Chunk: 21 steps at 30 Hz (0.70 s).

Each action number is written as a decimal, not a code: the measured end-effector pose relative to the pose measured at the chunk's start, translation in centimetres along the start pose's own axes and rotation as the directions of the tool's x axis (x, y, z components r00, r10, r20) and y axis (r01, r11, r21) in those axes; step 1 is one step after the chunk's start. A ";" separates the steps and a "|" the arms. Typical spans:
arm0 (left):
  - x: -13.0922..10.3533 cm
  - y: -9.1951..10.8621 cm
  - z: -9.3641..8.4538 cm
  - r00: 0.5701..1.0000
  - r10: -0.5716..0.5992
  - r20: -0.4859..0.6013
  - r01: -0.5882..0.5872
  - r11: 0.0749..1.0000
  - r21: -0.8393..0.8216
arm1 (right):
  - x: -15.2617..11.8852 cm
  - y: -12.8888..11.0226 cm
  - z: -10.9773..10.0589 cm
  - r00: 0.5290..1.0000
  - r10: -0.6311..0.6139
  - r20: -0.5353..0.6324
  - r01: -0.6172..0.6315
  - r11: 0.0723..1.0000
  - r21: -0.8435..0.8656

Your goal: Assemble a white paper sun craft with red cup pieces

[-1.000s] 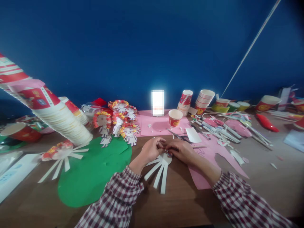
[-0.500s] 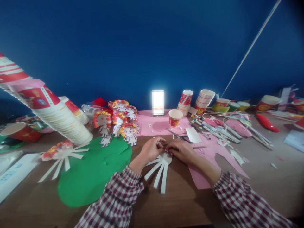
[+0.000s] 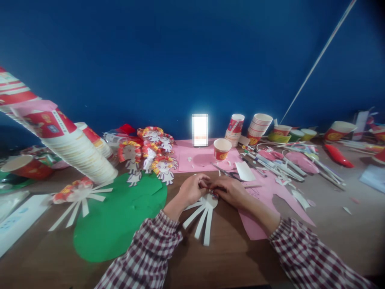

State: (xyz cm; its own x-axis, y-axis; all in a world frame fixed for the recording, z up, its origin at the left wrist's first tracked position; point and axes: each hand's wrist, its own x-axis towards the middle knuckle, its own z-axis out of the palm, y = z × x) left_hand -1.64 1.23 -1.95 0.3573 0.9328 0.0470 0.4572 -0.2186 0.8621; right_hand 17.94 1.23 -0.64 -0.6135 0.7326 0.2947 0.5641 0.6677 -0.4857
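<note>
White strip-cut paper [image 3: 205, 218] fans over the tabletop [image 3: 192, 269], just below the frame's centre. At its upper end, the left hand [image 3: 194, 189] and right hand [image 3: 229, 192] meet with fingers curled nearly closed, pinching its edge; some fingertips are hidden. Green paper [image 3: 120, 220] lies at lower left, and a single cup [image 3: 222, 150] stands beyond both hands.

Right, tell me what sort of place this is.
Probably a papercraft work table: there are pens and scissors, a green paper cutout, and a paper cup cut into strips at the person's hands.
</note>
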 end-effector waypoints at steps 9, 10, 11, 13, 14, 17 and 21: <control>0.1 -0.2 0.1 1.000 0.011 -0.011 -0.011 1.000 0.001 | 0.1 0.0 0.0 1.000 0.008 0.009 -0.008 1.000 -0.016; 0.1 -0.2 0.1 1.000 0.009 -0.010 -0.009 1.000 0.003 | 0.1 0.0 0.0 1.000 0.007 0.006 -0.007 1.000 -0.016; 0.1 -0.2 0.1 1.000 0.008 -0.009 -0.008 1.000 0.004 | 0.1 0.0 0.1 1.000 0.005 0.002 -0.005 1.000 -0.014; 0.1 -0.2 0.1 1.000 0.007 -0.008 -0.007 1.000 0.007 | 0.0 0.0 0.1 1.000 0.003 -0.001 -0.003 1.000 -0.012; 0.1 -0.1 0.0 1.000 0.008 -0.007 -0.008 1.000 0.009 | 0.0 0.0 0.1 1.000 0.003 0.001 -0.003 1.000 -0.011; 0.0 0.0 0.0 1.000 0.006 -0.006 -0.006 1.000 0.007 | 0.0 0.0 0.0 1.000 -0.001 0.007 0.001 1.000 -0.007; -0.1 0.1 -0.1 1.000 0.005 -0.001 -0.005 1.000 0.002 | 0.0 0.1 0.0 1.000 -0.010 0.000 0.010 1.000 -0.008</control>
State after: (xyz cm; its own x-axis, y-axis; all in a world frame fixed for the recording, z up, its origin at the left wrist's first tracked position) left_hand -1.68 1.12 -1.79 0.3589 0.9319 0.0522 0.4571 -0.2243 0.8607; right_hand 17.94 1.28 -0.68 -0.6192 0.7257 0.2999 0.5620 0.6763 -0.4762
